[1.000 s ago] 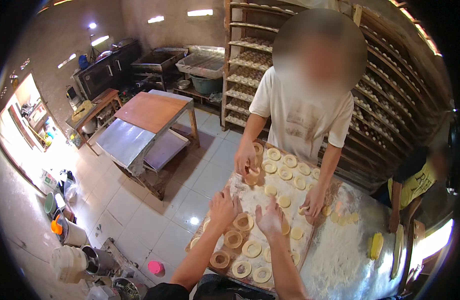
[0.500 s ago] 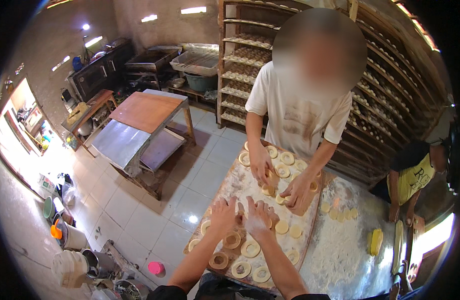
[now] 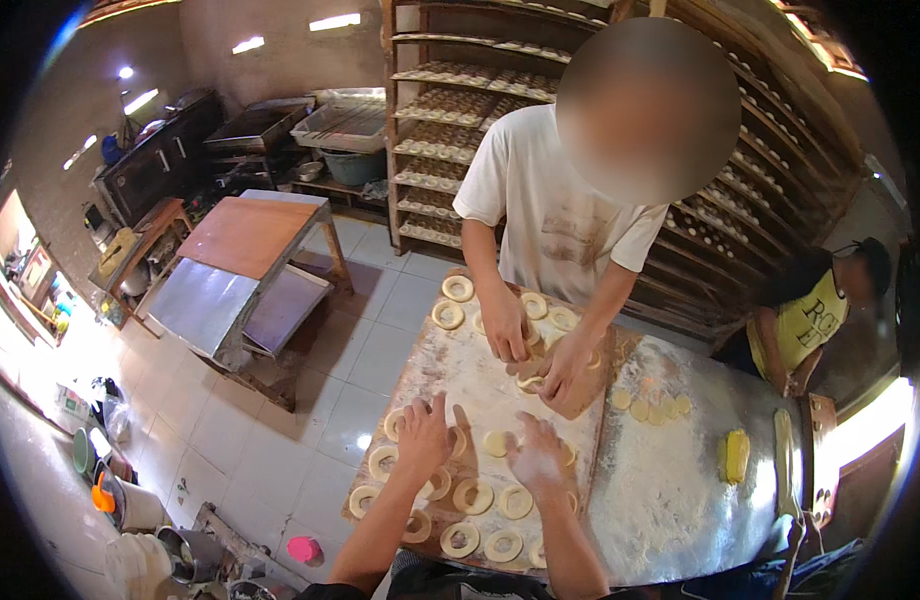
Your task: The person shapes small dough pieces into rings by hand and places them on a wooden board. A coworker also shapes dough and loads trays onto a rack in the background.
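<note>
Over the left part of a floured wooden board (image 3: 475,365), my left hand (image 3: 425,435) hovers with its fingers apart, above several dough rings. My right hand (image 3: 540,455) is also open, its fingers spread beside a flat dough disc (image 3: 497,443). Nothing shows in either hand. Closer to me lie more pale rings, among them one dough ring (image 3: 472,496) between my forearms. Across the board, a person in a white shirt (image 3: 550,195) has both hands around another dough ring (image 3: 530,383).
To the right is a floury metal tabletop (image 3: 660,480) with small dough discs (image 3: 640,410) and a yellow block (image 3: 735,457). Another person in yellow and black (image 3: 810,320) stands beyond it. A tall rack (image 3: 440,150) holds trays of rings. A low table (image 3: 250,240) stands left.
My hands have moved apart, the right one shifting rightward, and a dough disc now shows between them. The view has shifted slightly. The person at far right has brought their hands together.
</note>
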Demonstrator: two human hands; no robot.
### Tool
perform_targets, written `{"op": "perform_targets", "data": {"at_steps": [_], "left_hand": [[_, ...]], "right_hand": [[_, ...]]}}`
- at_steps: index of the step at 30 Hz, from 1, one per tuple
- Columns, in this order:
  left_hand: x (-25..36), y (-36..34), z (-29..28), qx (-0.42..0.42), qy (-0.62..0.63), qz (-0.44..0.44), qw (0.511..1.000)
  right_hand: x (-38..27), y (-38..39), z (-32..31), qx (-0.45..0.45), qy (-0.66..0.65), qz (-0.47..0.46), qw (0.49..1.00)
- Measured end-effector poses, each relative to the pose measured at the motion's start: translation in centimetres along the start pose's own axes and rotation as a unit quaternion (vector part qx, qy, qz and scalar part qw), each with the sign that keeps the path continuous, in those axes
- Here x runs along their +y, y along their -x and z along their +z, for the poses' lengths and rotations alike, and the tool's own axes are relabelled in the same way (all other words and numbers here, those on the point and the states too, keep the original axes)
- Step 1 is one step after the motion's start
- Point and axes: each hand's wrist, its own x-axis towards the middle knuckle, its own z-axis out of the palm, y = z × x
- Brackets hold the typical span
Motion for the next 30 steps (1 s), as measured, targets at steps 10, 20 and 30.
{"op": "perform_targets", "data": {"at_steps": [10, 20, 30], "left_hand": [[5.5, 1.7, 7.2, 0.106, -0.054, 0.211, 0.97], [14.1, 3.1, 5.4, -0.042, 0.199, 0.215, 0.955], [32.3, 8.5, 17.3, -0.159, 0.183, 0.345, 0.907]], "right_hand": [[6.0, 1.2, 2.3, -0.001, 0.097, -0.012, 0.995], [14.0, 4.3, -2.9, -0.002, -0.428, 0.046, 0.903], [35.1, 12.6, -11.1, 0.1, -0.012, 0.132, 0.986]]}}
